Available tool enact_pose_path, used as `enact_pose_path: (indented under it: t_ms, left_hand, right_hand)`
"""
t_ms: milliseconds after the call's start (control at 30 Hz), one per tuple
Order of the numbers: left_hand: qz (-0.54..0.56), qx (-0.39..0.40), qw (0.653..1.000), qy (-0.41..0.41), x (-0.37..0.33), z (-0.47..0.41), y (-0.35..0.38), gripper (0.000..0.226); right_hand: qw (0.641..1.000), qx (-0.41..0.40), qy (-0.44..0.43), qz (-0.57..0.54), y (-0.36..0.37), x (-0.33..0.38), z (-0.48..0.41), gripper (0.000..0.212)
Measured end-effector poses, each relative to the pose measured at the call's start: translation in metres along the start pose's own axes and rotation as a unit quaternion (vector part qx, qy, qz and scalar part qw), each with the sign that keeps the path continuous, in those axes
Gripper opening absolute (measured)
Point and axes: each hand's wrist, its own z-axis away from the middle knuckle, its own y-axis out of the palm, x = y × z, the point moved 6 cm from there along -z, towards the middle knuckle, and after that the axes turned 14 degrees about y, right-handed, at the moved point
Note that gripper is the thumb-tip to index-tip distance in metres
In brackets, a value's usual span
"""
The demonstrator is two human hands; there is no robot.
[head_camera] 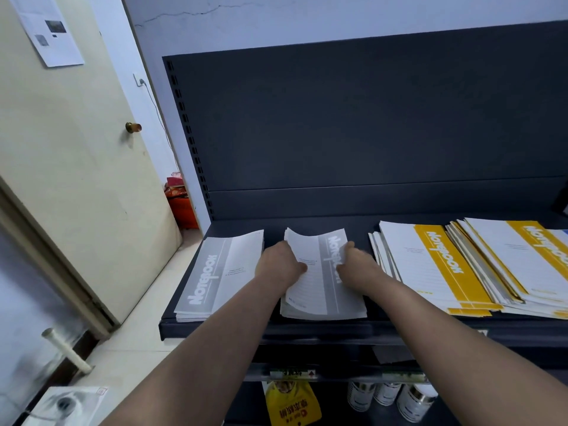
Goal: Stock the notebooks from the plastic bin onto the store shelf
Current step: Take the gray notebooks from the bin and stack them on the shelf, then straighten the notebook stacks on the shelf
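Two bare hands and forearms of one person, seen from the wearer's own head camera. The left hand and right hand are uncovered, as are both wrists. The left forearm and right forearm are bare along their whole visible length, slim and smooth, looking broader toward the lower edge under the wide lens. The right hand's fingertips are slightly blurred.

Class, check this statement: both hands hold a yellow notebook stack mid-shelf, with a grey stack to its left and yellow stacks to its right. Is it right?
No. In the head view the left hand and right hand hold a grey notebook stack, not a yellow one. The rest stands: a second grey stack lies to its left, yellow stacks to its right.
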Motion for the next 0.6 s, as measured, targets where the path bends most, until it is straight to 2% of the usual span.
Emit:
enact_pose_path:
  t_ms: [67, 200, 400, 533, 600]
  left_hand:
    - [-0.045, -0.009, 0.999, 0.012, -0.002, 0.001, 0.000, 0.036]
    - [-0.112, -0.027, 0.992, 0.050, -0.007, 0.002, -0.001, 0.041]
    - [-0.113, -0.018, 0.991, 0.064, -0.005, 0.002, 0.001, 0.037]
    - [-0.121, -0.029, 0.987, 0.100, -0.008, 0.002, -0.007, 0.040]
    - [-0.124, -0.052, 0.983, 0.127, -0.014, 0.004, -0.016, 0.040]
  right_hand:
    - [0.998, -0.035, -0.013, 0.052, -0.003, -0.001, 0.003, 0.063]
    - [0.975, -0.138, -0.093, 0.148, -0.012, 0.005, 0.012, 0.043]
    - [0.948, -0.166, -0.155, 0.221, -0.002, 0.012, 0.025, 0.037]
    - [0.946, -0.177, -0.157, 0.220, -0.006, 0.010, 0.030, 0.027]
    - [0.944, -0.189, -0.148, 0.225, -0.012, 0.008, 0.033, 0.030]
